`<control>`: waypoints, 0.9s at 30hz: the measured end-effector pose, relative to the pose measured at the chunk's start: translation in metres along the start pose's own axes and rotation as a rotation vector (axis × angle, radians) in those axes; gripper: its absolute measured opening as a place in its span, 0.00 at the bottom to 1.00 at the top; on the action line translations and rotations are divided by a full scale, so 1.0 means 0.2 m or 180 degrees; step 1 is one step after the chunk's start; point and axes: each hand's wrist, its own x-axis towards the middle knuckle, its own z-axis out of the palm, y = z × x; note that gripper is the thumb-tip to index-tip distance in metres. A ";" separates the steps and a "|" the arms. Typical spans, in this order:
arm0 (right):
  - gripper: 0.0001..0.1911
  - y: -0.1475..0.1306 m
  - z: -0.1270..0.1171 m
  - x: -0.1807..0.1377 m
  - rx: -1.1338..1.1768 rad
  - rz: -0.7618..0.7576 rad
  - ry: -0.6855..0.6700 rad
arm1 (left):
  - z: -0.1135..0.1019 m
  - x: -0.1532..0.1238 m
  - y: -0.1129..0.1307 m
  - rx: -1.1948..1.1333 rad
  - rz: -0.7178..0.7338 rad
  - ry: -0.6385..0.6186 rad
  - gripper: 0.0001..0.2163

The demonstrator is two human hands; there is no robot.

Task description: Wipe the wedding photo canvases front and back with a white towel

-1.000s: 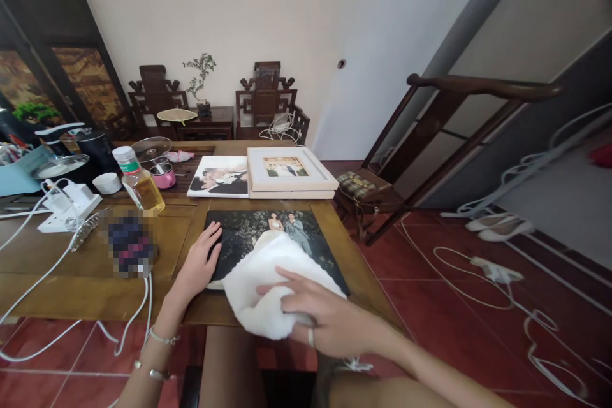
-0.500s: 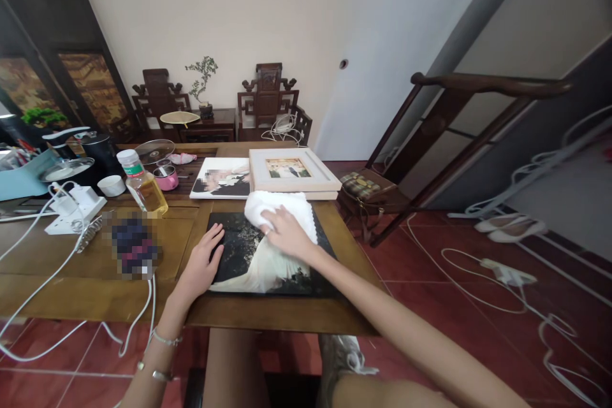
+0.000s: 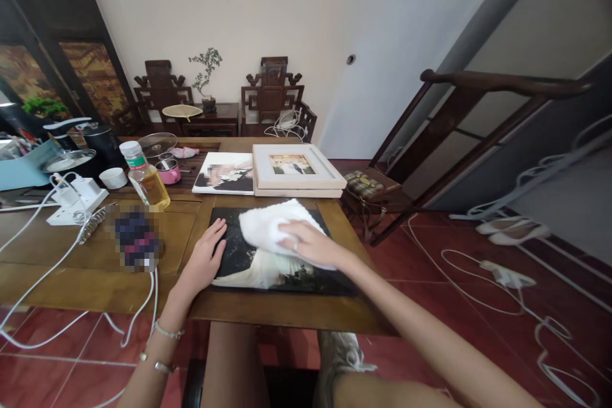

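A dark photo panel (image 3: 229, 268) with a pale flowing dress on it lies flat near the front edge of the wooden table (image 3: 287, 312). My right hand (image 3: 310, 242) is closed on a white cloth (image 3: 265, 223), which is bunched and pressed against the panel's surface. The cloth covers the panel's upper middle. At the panel's left edge my left hand (image 3: 205, 258) lies with fingers stretched out, touching its border and holding nothing.
Behind the panel are stacked pale picture frames (image 3: 329, 172) and a smaller photo board (image 3: 203, 186). Leftward stand an oil bottle (image 3: 150, 185), a pink cup (image 3: 169, 172), a white power strip (image 3: 79, 204) and trailing cables. A dark wooden chair (image 3: 440, 108) stands at the right.
My right hand and the cloth have moved toward me and slightly right over the panel. My left hand stays at the panel's left edge. The view has shifted a little.
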 end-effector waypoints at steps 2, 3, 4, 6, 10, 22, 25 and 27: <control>0.11 0.05 0.03 0.10 -0.0132 0.0285 0.0356 | 0.00 0.00 0.00 -0.0037 -0.0004 0.0000 0.18; 0.10 0.05 0.06 0.15 -0.0194 0.0394 0.0490 | 0.00 0.00 0.01 -0.0059 -0.0024 -0.0002 0.18; 0.10 0.04 0.09 0.18 -0.0261 0.0450 0.0579 | 0.00 0.00 0.01 -0.0087 -0.0056 0.0007 0.19; 0.10 -0.02 0.16 0.21 -0.0386 0.0369 0.0554 | -0.01 0.00 0.02 -0.0198 -0.0127 0.0096 0.20; 0.12 -0.22 0.26 0.13 -0.0417 -0.0407 -0.0004 | -0.05 0.00 0.07 -0.0601 -0.0170 0.0572 0.21; 0.12 -0.08 0.05 -0.04 0.0279 0.0301 0.0117 | 0.00 0.00 0.03 -0.0090 -0.0113 0.0060 0.20; 0.12 0.00 0.07 0.11 0.0335 0.0593 0.0584 | -0.01 0.00 0.03 -0.0031 -0.0053 0.0034 0.19; 0.11 0.00 0.11 0.24 0.0365 0.0599 0.0641 | -0.01 0.00 0.03 -0.0020 -0.0010 0.0045 0.18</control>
